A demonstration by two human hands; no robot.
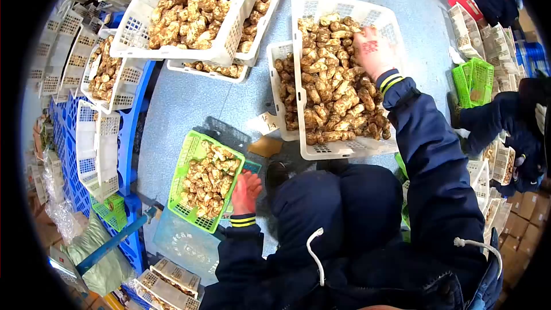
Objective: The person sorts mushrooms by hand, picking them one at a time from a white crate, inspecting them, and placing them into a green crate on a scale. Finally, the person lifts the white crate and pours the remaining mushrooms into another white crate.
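Observation:
My right hand (374,51) reaches over the right side of a large white crate (348,3) full of brown and cream mushrooms (338,95). Its fingers curl down among them, and the fingertips are hidden. Red marks show on the back of this hand. My left hand (247,194) is beside the right rim of a green basket (179,202), its fingers loosely extended and nothing visible in them. Smaller mushrooms (208,181) fill the middle of that basket, which sits over a scale (252,166) that is mostly covered.
Stacked white crates (221,51) of mushrooms stand at upper left. A white label (266,122) and a piece of cardboard (265,146) lie between basket and crate. A blue pole (112,244) juts in at lower left. Other people (508,120) work at right near a green basket (475,83).

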